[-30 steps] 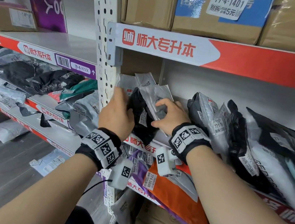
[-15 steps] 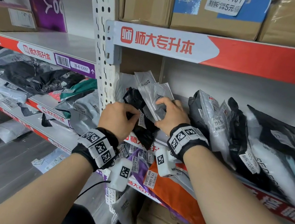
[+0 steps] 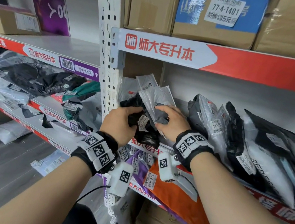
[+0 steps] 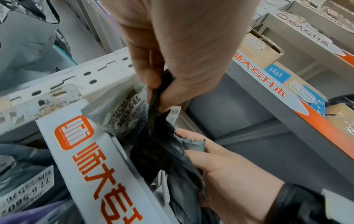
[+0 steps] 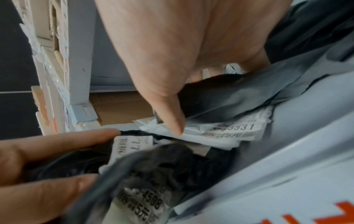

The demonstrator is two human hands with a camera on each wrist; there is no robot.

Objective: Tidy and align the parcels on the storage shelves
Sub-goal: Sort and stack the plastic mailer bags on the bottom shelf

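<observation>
A crumpled black parcel [image 3: 146, 133] with a white label lies at the left end of the middle shelf [image 3: 158, 150], beside the upright post. My left hand [image 3: 136, 112] pinches its top edge between thumb and fingers, as the left wrist view shows on the black parcel [image 4: 153, 145]. To its right my right hand [image 3: 160, 113] grips a grey parcel [image 3: 157, 99] that leans on the back wall. In the right wrist view my right thumb presses the grey parcel [image 5: 239, 100] near a white label. More grey parcels stand behind these two.
A white perforated post [image 3: 105, 64] stands just left of my hands. A leaning row of black and white parcels [image 3: 248, 145] fills the shelf to the right. Cardboard boxes [image 3: 213, 16] sit on the shelf above. An orange parcel [image 3: 172, 197] hangs out below.
My left hand dropped from beside the post onto the black parcel and pinched its top. My right hand stayed on the grey parcel, its fingers curling more.
</observation>
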